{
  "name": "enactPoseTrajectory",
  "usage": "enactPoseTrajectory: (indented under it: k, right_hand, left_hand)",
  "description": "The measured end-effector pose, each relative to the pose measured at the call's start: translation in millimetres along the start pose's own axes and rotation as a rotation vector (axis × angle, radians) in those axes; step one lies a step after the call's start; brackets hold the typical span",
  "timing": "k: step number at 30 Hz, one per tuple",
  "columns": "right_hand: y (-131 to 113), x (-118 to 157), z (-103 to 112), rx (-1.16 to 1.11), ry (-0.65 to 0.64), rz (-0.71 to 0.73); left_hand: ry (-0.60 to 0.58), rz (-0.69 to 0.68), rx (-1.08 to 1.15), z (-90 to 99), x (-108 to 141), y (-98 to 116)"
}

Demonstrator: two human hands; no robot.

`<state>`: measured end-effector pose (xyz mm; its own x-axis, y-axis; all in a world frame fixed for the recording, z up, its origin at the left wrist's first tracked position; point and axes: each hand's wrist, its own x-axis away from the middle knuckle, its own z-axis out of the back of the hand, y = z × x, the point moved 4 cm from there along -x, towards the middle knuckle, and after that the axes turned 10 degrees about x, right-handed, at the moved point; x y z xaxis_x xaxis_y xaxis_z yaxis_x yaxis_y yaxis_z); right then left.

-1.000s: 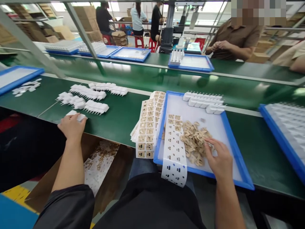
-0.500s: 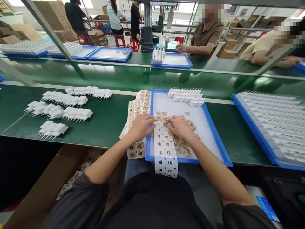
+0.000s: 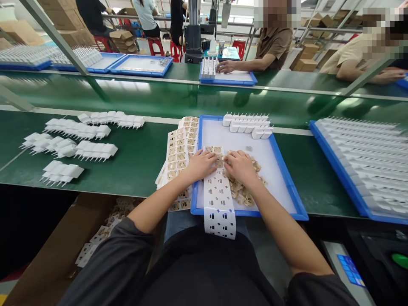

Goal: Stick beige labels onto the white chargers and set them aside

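Note:
A white strip [image 3: 218, 193] with cut-out holes lies over the near rim of the blue-edged tray [image 3: 285, 187]; tan pieces remain at its far end. My left hand [image 3: 204, 163] rests on the strip's left side, fingers curled at the tan pieces. Facing it, my right hand [image 3: 241, 166] is on the right edge with bent fingers, and whatever its fingertips touch is hidden. Loose tan pieces [image 3: 244, 196] are heaped beneath and beside my right hand. Left of the tray, sheets of tan pieces [image 3: 174, 159] are stacked.
White plugs [image 3: 248, 126] stand in rows at the tray's back. More white plugs [image 3: 75, 128] lie on the green table [image 3: 134, 172] at left. A full blue tray [image 3: 342, 172] is at right. A co-worker's hand [image 3: 225, 66] is across the belt.
My left hand has moved right, further onto the strip at the tan pieces. My right hand has shifted only slightly. The co-worker's hand across has reached to the white parts in their tray.

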<state>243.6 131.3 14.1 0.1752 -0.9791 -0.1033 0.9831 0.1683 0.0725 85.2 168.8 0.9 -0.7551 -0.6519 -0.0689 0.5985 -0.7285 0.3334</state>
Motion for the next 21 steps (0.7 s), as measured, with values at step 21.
enactPoseTrajectory:
  k: [21]
  right_hand:
    - [11,7,28,-0.432,0.061,0.187]
  left_hand:
    - [-0.049,0.017,0.014,2.6,1,1]
